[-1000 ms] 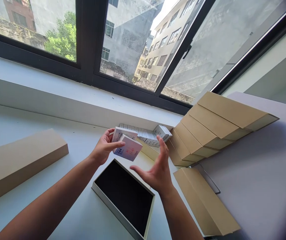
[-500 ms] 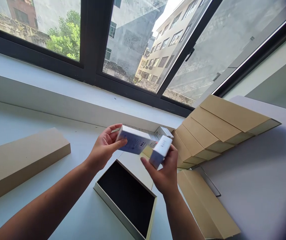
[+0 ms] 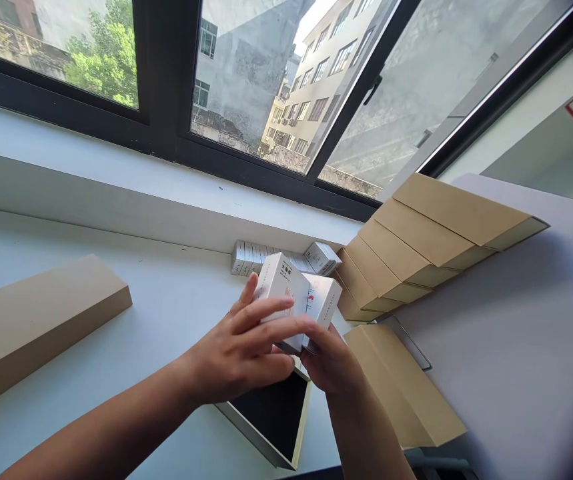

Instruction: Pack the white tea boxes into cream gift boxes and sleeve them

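Observation:
Two small white printed cartons are held side by side above the table. The left carton (image 3: pixel 284 275) shows dark lettering, and its face is partly covered by fingers; the right carton (image 3: pixel 327 299) leans against it. My left hand (image 3: pixel 239 350) grips the left carton, with fingers across its face and the thumb low down. From below and the right, my right hand (image 3: pixel 333 360) is closed around the right carton, its fingers mostly hidden. Under the hands lies an open shallow box (image 3: pixel 303 427) with a black interior, partly covered by my left hand.
A row of small white cartons (image 3: pixel 252 257) stands against the sill, with another carton (image 3: pixel 322 257) at its right end. Stacked tan boxes (image 3: pixel 431 243) rise at the right, above a tan box (image 3: pixel 406 390). A long brown box (image 3: pixel 41 327) lies left.
The two cartons, apart before, are now together and turned to show their printed faces. My left hand has moved right and lower, its fingers now across the left carton. The view has shifted slightly.

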`<action>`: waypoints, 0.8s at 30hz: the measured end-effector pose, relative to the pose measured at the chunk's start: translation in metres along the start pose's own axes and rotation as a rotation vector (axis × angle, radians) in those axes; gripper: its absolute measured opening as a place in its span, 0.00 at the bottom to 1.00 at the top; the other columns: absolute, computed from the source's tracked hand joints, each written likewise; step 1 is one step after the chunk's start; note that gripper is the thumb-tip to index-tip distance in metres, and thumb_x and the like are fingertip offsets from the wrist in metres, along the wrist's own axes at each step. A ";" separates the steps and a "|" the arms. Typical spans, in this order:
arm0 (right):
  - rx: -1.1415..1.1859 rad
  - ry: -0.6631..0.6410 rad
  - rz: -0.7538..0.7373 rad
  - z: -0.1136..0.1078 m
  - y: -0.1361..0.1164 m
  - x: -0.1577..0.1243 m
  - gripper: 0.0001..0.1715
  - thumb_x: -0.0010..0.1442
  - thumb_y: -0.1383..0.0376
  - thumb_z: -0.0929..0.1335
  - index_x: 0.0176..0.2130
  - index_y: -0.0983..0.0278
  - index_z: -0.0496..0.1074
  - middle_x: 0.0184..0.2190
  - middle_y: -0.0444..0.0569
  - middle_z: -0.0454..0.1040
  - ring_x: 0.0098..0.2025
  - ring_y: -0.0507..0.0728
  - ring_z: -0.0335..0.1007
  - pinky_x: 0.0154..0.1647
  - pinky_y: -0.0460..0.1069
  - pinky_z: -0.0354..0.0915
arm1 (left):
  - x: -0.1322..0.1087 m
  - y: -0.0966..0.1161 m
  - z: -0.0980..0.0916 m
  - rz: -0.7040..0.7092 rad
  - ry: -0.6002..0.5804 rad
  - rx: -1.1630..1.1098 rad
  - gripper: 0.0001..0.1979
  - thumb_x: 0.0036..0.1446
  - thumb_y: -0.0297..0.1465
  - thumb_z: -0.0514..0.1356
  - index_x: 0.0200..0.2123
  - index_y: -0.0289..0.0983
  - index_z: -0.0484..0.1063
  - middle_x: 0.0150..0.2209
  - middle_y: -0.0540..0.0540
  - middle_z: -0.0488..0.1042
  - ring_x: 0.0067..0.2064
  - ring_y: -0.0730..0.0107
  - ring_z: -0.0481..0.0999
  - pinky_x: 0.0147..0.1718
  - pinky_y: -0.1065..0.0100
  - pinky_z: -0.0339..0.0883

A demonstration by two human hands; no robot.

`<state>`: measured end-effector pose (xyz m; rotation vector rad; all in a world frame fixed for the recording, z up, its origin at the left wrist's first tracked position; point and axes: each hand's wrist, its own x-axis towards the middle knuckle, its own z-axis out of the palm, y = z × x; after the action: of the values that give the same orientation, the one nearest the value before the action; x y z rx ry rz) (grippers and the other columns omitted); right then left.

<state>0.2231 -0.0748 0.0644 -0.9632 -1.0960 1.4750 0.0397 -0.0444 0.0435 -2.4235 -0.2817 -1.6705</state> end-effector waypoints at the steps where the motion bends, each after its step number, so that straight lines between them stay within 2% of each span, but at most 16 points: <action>1: 0.004 -0.011 -0.007 0.001 0.001 0.000 0.37 0.52 0.50 0.77 0.58 0.55 0.72 0.49 0.52 0.79 0.55 0.66 0.75 0.51 0.59 0.76 | 0.001 0.003 0.001 0.014 -0.007 -0.009 0.10 0.61 0.19 0.60 0.37 0.41 0.74 0.55 0.49 0.78 0.67 0.65 0.63 0.73 0.47 0.45; 4: 0.020 -0.054 -0.018 0.001 0.002 -0.001 0.32 0.52 0.53 0.77 0.55 0.56 0.74 0.45 0.51 0.81 0.56 0.65 0.74 0.57 0.61 0.71 | 0.002 0.007 -0.002 0.035 -0.039 -0.100 0.17 0.60 0.16 0.54 0.47 0.39 0.73 0.57 0.45 0.76 0.67 0.66 0.65 0.73 0.51 0.48; 7: 0.079 -0.086 -0.019 0.001 0.005 -0.002 0.29 0.51 0.56 0.77 0.53 0.55 0.75 0.43 0.48 0.81 0.53 0.64 0.76 0.58 0.60 0.71 | 0.002 0.010 -0.007 -0.093 0.030 -0.355 0.27 0.56 0.15 0.51 0.58 0.37 0.65 0.65 0.41 0.68 0.68 0.65 0.64 0.72 0.56 0.51; 11: 0.104 -0.115 -0.017 0.006 0.014 -0.002 0.28 0.50 0.59 0.78 0.51 0.56 0.75 0.43 0.48 0.81 0.52 0.64 0.77 0.59 0.62 0.70 | 0.002 0.014 -0.008 -0.357 0.201 -0.718 0.35 0.58 0.19 0.55 0.68 0.39 0.53 0.73 0.43 0.53 0.73 0.58 0.52 0.72 0.53 0.51; 15: 0.029 -0.155 -0.035 0.013 0.023 0.000 0.24 0.51 0.54 0.78 0.46 0.59 0.77 0.43 0.49 0.81 0.47 0.64 0.78 0.54 0.62 0.74 | 0.002 0.018 -0.007 -0.458 0.203 -0.778 0.35 0.64 0.29 0.58 0.71 0.44 0.48 0.75 0.49 0.44 0.76 0.54 0.37 0.73 0.48 0.41; 17: -0.006 -0.151 -0.060 0.014 0.027 0.001 0.24 0.52 0.50 0.77 0.44 0.59 0.77 0.42 0.51 0.81 0.45 0.64 0.79 0.47 0.61 0.77 | 0.003 0.019 -0.008 -0.541 0.177 -0.784 0.34 0.68 0.34 0.53 0.73 0.47 0.42 0.76 0.50 0.37 0.76 0.53 0.33 0.73 0.47 0.44; 19: -0.034 -0.119 -0.082 0.015 0.029 0.003 0.26 0.53 0.48 0.76 0.45 0.59 0.77 0.44 0.51 0.80 0.44 0.64 0.78 0.41 0.59 0.79 | 0.004 0.019 -0.010 -0.668 0.156 -0.787 0.34 0.71 0.36 0.49 0.73 0.51 0.34 0.76 0.49 0.32 0.76 0.52 0.38 0.69 0.47 0.55; 20: -0.053 -0.091 -0.090 0.016 0.029 0.004 0.27 0.53 0.47 0.76 0.47 0.59 0.76 0.45 0.52 0.79 0.44 0.64 0.78 0.40 0.59 0.79 | 0.004 0.018 -0.011 -0.735 0.144 -0.792 0.34 0.71 0.36 0.48 0.73 0.52 0.32 0.76 0.48 0.33 0.75 0.51 0.43 0.67 0.46 0.61; 22: -0.105 -0.032 -0.100 0.017 0.028 0.006 0.28 0.53 0.47 0.76 0.48 0.59 0.75 0.45 0.52 0.79 0.45 0.63 0.78 0.39 0.59 0.79 | 0.004 0.014 -0.012 -0.841 0.108 -0.850 0.34 0.71 0.35 0.46 0.72 0.53 0.30 0.75 0.43 0.45 0.72 0.50 0.56 0.60 0.47 0.69; 24: -0.174 0.000 -0.093 0.017 0.024 0.009 0.29 0.52 0.47 0.77 0.47 0.60 0.74 0.43 0.51 0.79 0.43 0.62 0.77 0.38 0.57 0.79 | 0.004 0.009 -0.012 -0.891 0.045 -0.971 0.33 0.71 0.34 0.46 0.73 0.52 0.33 0.69 0.39 0.60 0.66 0.50 0.67 0.55 0.49 0.74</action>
<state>0.1994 -0.0701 0.0453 -1.0178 -1.2677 1.3208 0.0325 -0.0559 0.0511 -3.1765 -0.7845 -2.7114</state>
